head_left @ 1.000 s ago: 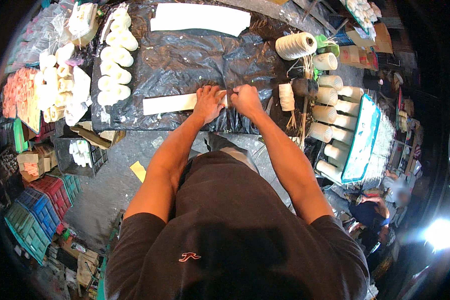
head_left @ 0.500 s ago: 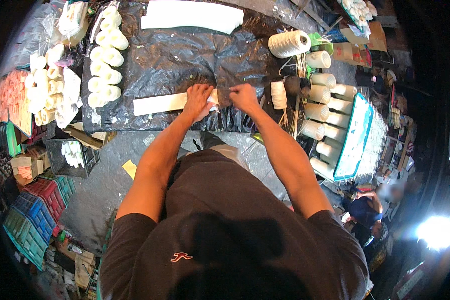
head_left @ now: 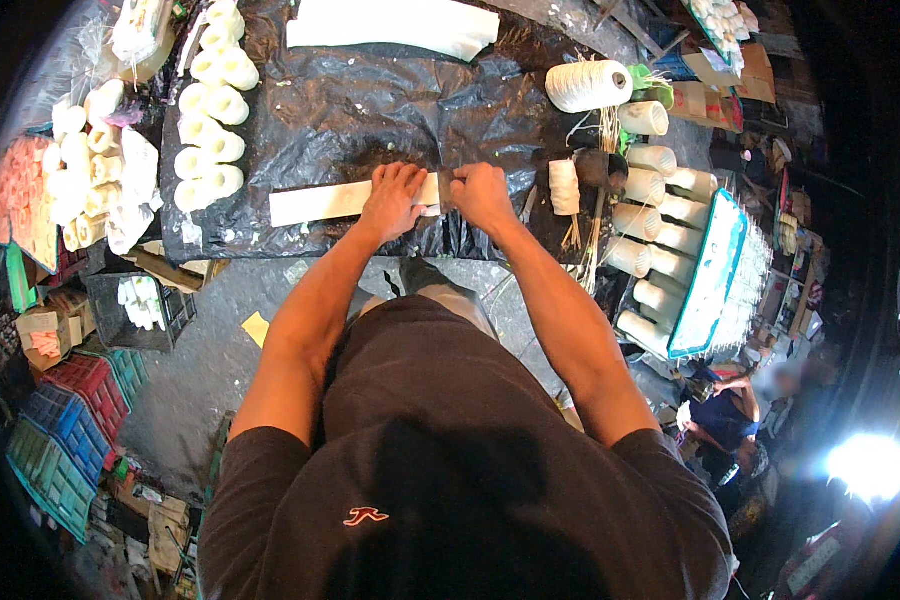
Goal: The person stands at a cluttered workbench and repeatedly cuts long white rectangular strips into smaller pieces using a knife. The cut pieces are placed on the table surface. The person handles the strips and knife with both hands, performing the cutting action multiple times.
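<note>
A long pale strip [head_left: 318, 204] lies across the black plastic-covered table in front of me. My left hand [head_left: 394, 202] presses on its right part, fingers spread and lying flat. Just right of the strip's end, my right hand [head_left: 481, 196] is closed in a fist at a flat, dark, blade-like piece [head_left: 446, 193]; its handle, if any, is hidden. That dark piece stands against the strip's cut end. A small white bit [head_left: 431, 211] shows by my left hand's thumb side. Beyond my hands lies a wide white sheet [head_left: 395, 27].
Glossy cream rolls [head_left: 210, 145] line the table's left side. To the right stand a large cream thread spool [head_left: 588, 86], a tied pale bundle [head_left: 564, 188], several pale cylinders [head_left: 652, 222] and a turquoise-edged tray [head_left: 705, 275]. Crates [head_left: 60, 440] sit lower left. Another person [head_left: 722, 412] is at lower right.
My right hand has shifted slightly left, closer to my left hand, and less of the dark piece shows. My left hand stays on the strip. The whole view has moved a little.
</note>
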Motion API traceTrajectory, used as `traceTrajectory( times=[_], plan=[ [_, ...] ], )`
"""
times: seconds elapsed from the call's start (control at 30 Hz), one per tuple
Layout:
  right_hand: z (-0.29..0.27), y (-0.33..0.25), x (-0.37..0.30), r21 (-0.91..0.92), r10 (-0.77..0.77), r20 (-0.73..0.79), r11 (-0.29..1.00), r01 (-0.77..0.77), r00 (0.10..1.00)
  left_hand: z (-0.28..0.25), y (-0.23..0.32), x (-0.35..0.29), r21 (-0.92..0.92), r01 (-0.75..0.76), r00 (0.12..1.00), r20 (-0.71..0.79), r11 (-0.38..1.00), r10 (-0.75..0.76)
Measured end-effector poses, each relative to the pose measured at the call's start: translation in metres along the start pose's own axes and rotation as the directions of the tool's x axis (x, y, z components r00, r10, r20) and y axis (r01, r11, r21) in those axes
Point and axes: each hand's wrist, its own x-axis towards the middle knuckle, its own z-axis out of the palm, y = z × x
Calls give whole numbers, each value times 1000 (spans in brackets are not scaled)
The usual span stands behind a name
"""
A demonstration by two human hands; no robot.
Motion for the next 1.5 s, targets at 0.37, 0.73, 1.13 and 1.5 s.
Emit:
traceTrajectory(
  times=[0.37,0.73,1.13,1.5],
  plan=[
    [-6,4,-8,45,-32,-41,998,34,999,0,-4,1,-23,15,1000,16,1000,-15],
    [13,14,2,9,68,-8,998,-68,998,7,-13,1,-105,5,1000,2,994,-5],
    [16,-17,-10,72,14,-36,997,-12,999,3,-17,-5,-153,-91,992,-95,984,77],
    [33,-11,-5,-16,16,-82,1000,-18,997,-1,-20,-9,-93,-94,995,-49,991,89]
  ],
)
